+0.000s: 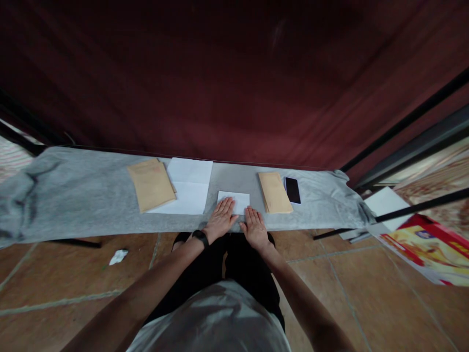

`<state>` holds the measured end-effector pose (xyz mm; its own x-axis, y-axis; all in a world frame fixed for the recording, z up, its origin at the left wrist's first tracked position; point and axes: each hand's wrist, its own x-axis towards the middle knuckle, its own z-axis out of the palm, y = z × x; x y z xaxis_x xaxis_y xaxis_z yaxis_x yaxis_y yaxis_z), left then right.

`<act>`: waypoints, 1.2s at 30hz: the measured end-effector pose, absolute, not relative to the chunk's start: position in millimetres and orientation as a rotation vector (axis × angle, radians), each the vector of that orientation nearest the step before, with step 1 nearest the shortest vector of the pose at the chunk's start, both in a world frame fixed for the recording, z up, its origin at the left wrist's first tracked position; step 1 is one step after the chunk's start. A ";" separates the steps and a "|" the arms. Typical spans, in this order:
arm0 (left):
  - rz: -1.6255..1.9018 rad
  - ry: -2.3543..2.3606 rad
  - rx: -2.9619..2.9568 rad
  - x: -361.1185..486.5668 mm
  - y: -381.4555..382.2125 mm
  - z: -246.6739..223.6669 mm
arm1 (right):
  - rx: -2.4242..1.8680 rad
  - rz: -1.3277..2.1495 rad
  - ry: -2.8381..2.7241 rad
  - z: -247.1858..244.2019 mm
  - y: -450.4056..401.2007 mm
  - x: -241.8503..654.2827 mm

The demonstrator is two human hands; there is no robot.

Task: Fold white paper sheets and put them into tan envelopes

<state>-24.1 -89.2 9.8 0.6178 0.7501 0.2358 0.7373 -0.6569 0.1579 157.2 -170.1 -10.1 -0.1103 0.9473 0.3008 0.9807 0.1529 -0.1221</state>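
A small white folded paper lies on the grey cloth at the middle of the table. My left hand, with a black band at the wrist, lies flat on its left part, fingers stretched out. At the paper's lower right corner rests my right hand, also flat with its fingers extended. Larger white sheets with a crease lie to the left, partly under a stack of brown envelopes. To the right is another brown envelope stack, narrower than the first.
A dark phone lies beside the right envelope stack. Grey cloth covers the long narrow table. Behind it hangs a dark red curtain. A crumpled tissue is on the tiled floor, and a red and yellow box stands at right.
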 end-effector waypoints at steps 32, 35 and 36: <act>0.400 1.358 2.609 -18.4 -79.0 2.4 | -2.105 -0.013 -2.005 -1.4 -103.8 138.4; 0.488 1.435 2.518 -20.2 -79.5 -2.2 | -2.121 -0.026 -1.986 -0.6 -103.6 137.1; 0.537 1.459 2.476 -20.7 -79.2 -3.4 | -2.123 -0.032 -1.981 -0.2 -103.5 136.8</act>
<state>-20.7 -79.2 -3.4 0.4408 0.8751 0.1997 0.7956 -0.4840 0.3643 136.8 -103.5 -0.2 0.0821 0.9809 0.1765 0.9861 -0.0543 -0.1572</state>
